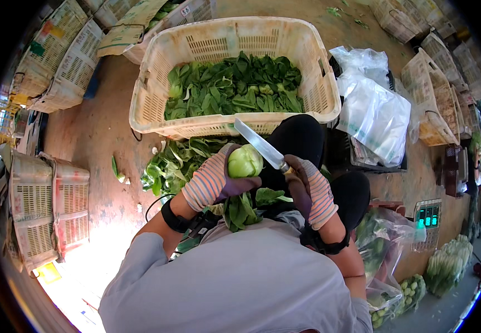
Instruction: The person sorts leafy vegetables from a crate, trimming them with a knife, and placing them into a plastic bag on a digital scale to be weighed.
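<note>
My left hand [224,177], in a striped glove with a purple palm, grips a head of bok choy [244,161]. Its pale green base faces up and away from me, while dark leaves hang below the fingers. In my gloved right hand [307,187] is a knife [261,143], held by its yellowish handle. The blade points up and to the left, just right of the bok choy, and looks apart from it. Beyond both hands stands a cream plastic crate [224,120] with many bok choy heads [236,87] lying inside.
Loose leaves [174,162] lie on the floor between the crate and my left arm. Clear plastic bags [374,108] cover a black crate at right. A digital scale [428,216] and bagged vegetables [407,295] are at lower right. Stacked crates [53,204] stand left.
</note>
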